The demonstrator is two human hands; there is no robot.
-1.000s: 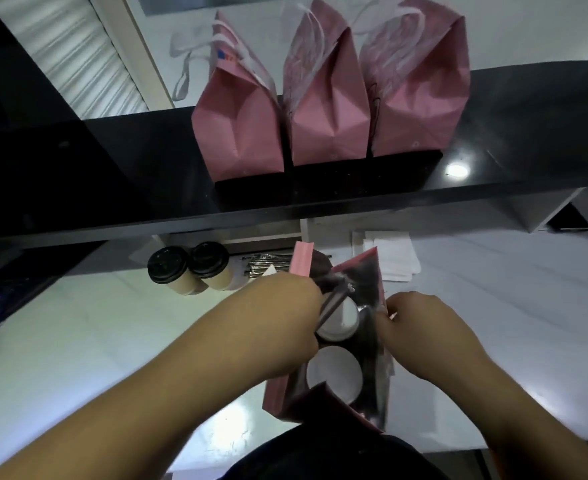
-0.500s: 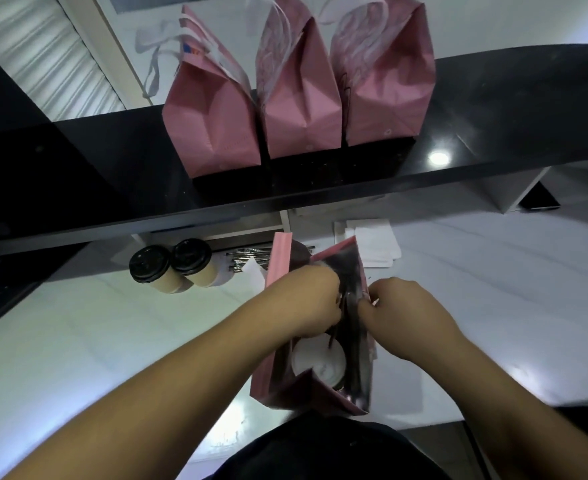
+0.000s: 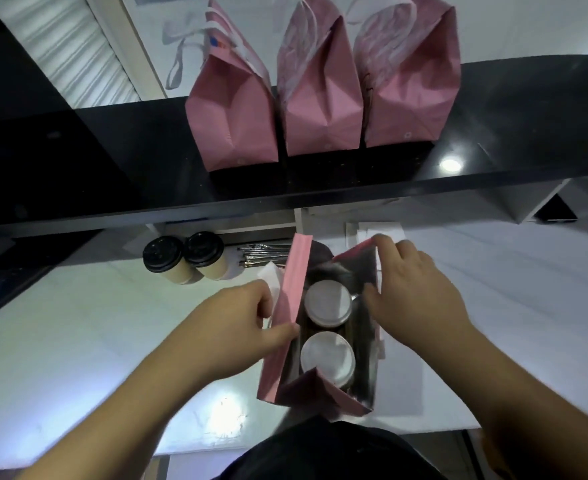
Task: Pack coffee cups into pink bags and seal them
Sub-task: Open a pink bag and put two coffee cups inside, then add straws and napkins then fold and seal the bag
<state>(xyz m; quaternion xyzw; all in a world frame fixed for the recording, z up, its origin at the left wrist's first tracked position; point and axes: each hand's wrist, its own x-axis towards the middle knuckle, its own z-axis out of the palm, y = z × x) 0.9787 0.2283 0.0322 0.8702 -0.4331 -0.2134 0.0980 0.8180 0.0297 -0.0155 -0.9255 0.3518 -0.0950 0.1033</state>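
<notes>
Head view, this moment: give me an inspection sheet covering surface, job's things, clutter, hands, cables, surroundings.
Surface: white counter, glare patches.
Job's things: open pink bag upright on the counter, two white-lidded cups inside; two black-lidded coffee cups stand beside each other at the back left.
Clutter: bundle of wrapped straws; white napkins.
Hands: left hand pinches the bag's left wall; right hand grips the right wall at its top edge.
Cables: nothing seen.
Surroundings: black shelf above, carrying three closed pink bags.
</notes>
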